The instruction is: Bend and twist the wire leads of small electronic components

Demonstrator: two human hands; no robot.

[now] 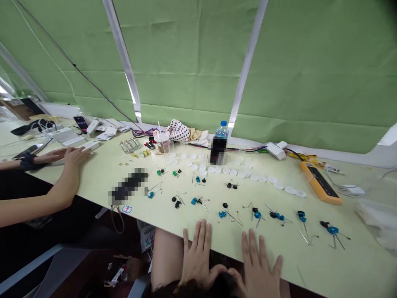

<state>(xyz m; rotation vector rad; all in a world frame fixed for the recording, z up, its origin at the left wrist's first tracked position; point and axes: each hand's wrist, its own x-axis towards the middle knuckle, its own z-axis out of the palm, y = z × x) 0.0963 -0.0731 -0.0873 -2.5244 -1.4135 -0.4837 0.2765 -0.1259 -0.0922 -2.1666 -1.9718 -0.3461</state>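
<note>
My left hand (197, 254) lies with fingers stretched out at the table's front edge, holding nothing. To its right, my right hand (259, 267) is also open, its spread fingers resting on the pale table (310, 265). Both thumbs point inward, close to each other. Just beyond my fingertips are a small blue plastic part (222, 214) and a black round knob (225, 205), with thin bent metal rods beside them. More small groups of blue, black and green parts with rods are spread across the table. A row of round white caps (233, 172) runs behind them.
A co-worker's arms (62, 182) rest on the table at the left. Farther back stand a drink cup (163, 142) and a water bottle (221, 130). An orange power strip (321, 182) lies at the right. Small glass bottles (130, 145) sit left of the cup.
</note>
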